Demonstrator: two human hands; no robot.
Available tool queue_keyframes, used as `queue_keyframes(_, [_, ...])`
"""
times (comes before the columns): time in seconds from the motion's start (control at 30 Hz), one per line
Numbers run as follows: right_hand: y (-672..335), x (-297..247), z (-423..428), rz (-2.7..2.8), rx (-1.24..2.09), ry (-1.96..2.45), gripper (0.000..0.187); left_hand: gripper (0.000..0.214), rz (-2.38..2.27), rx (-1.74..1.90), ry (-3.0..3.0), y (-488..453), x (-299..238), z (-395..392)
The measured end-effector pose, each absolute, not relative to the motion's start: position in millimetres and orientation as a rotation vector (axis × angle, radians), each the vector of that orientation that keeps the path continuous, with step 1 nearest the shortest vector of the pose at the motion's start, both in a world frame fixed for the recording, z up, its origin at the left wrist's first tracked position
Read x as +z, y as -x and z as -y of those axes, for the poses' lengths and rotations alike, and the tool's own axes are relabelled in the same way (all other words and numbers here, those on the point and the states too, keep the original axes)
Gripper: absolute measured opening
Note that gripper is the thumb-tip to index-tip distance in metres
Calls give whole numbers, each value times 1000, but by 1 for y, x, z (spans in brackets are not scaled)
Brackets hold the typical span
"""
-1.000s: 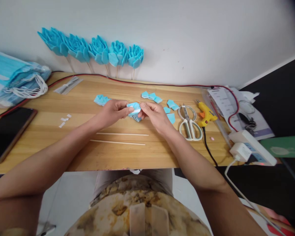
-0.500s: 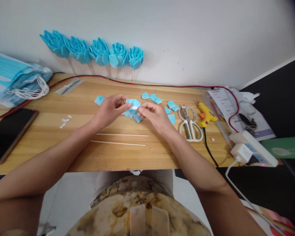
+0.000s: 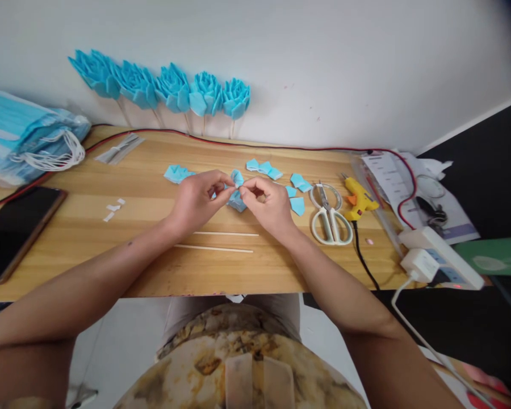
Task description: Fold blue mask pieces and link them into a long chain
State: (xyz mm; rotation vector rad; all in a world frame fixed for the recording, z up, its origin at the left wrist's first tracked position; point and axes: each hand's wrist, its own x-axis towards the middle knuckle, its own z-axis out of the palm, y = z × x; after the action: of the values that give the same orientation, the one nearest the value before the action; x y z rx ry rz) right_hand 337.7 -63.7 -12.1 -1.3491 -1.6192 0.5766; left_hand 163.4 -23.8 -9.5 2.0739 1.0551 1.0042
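Observation:
My left hand (image 3: 198, 200) and my right hand (image 3: 266, 203) meet over the middle of the wooden table (image 3: 132, 272). Both pinch one small folded blue piece (image 3: 237, 178) between thumb and fingers, holding it upright. Under the hands lies a little pile of blue pieces (image 3: 237, 201). More folded blue pieces lie to the left (image 3: 176, 172) and behind to the right (image 3: 264, 167). Two thin sticks (image 3: 221, 241) lie on the table just in front of my hands.
Several blue flowers on sticks (image 3: 170, 88) lean on the wall. A stack of blue masks (image 3: 21, 136) and a phone (image 3: 15, 230) lie at the left. Scissors (image 3: 330, 218), a yellow glue gun (image 3: 357, 200), a power strip (image 3: 440, 258) and papers (image 3: 398, 182) sit at the right.
My hands have drawn closer together and the blue piece between them has gone from a wider folded shape to a small upright pinch. The nearer stick has shifted slightly right.

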Motion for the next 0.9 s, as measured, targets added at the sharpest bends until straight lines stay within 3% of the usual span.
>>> queue_keyframes(0.37, [-337, -15, 63, 1829, 283, 1304, 19, 21, -1003, 985, -2025, -164, -15, 24])
queue_keyframes(0.67, [-338, -15, 63, 1840, 320, 1303, 16, 16, -1001, 983, -2056, -165, -9, 24])
queue_keyframes(0.9, [-338, -14, 63, 1753, 536, 1282, 12, 18, -1025, 1026, -2218, -164, -16, 23])
